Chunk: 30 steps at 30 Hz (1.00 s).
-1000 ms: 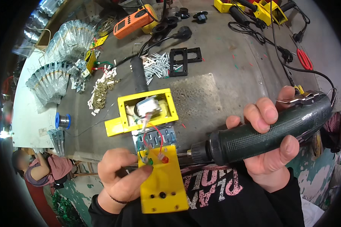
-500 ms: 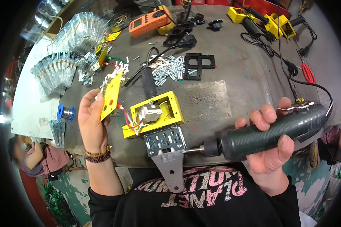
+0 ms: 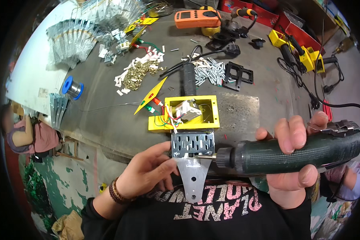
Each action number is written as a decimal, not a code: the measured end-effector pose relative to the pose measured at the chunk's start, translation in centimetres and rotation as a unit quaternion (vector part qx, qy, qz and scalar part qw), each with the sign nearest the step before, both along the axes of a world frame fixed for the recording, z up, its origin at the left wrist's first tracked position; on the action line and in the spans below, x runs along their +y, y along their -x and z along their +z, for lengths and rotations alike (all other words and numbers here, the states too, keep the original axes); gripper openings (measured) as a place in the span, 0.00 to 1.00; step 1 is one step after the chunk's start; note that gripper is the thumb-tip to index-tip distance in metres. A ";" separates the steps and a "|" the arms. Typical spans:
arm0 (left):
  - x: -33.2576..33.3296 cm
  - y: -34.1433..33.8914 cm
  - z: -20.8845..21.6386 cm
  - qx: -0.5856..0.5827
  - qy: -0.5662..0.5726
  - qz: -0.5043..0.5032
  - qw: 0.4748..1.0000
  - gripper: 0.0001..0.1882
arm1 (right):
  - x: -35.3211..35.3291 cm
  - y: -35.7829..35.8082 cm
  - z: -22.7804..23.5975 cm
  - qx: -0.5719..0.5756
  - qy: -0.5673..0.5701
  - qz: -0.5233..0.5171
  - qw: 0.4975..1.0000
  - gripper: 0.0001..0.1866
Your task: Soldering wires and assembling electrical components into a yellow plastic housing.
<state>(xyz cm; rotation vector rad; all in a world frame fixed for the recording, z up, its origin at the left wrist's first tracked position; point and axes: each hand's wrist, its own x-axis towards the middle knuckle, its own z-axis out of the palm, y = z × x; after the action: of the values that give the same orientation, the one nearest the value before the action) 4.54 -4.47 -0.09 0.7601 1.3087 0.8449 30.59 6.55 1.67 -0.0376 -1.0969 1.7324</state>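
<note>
My right hand (image 3: pixel 294 150) is wrapped round a dark green electric screwdriver (image 3: pixel 264 156). Its bit reaches left to the joint between a black slotted plate (image 3: pixel 193 145) and a tapered grey metal bracket (image 3: pixel 193 176). My left hand (image 3: pixel 148 172) is at the left edge of the plate and bracket, fingers apart, with no object visible in it. Beyond the plate lies a yellow open box (image 3: pixel 217 114) with a white-grey electrical part (image 3: pixel 189 112) and wires inside. A yellow cover panel (image 3: pixel 154 94), with a red and a green lamp wired on, leans up at the box's left.
Brass pieces (image 3: pixel 134 78) and silver screws (image 3: pixel 210 70) lie in piles beyond the box. Black frames (image 3: pixel 238 76), an orange multimeter (image 3: pixel 197 19) and a solder spool (image 3: pixel 73 88) surround them. At right are cables and yellow boxes (image 3: pixel 308 60). Bagged parts (image 3: pixel 72 42) sit far left.
My left hand has let go of the yellow panel and come down beside the plate. The panel now leans by the box. The view has shifted; the screwdriver bit stays at the bracket.
</note>
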 end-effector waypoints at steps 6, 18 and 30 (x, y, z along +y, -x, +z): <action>0.7 -0.6 0.3 -0.051 -0.029 -0.045 0.997 0.16 | -0.2 0.9 0.8 -0.019 -0.014 0.019 1.000 0.42; 1.9 -1.5 1.8 0.183 -0.191 -0.124 0.956 0.17 | -1.2 -1.0 0.6 0.057 0.015 -0.018 0.998 0.39; 2.8 -2.2 3.0 0.320 -0.256 -0.197 0.891 0.21 | -0.9 -2.0 -0.3 0.098 0.065 0.001 0.993 0.38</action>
<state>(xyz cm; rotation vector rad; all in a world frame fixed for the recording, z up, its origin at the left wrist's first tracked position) 6.71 -1.70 2.91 1.7756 1.4264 0.6221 32.56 5.61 1.36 0.0516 -0.8411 1.7663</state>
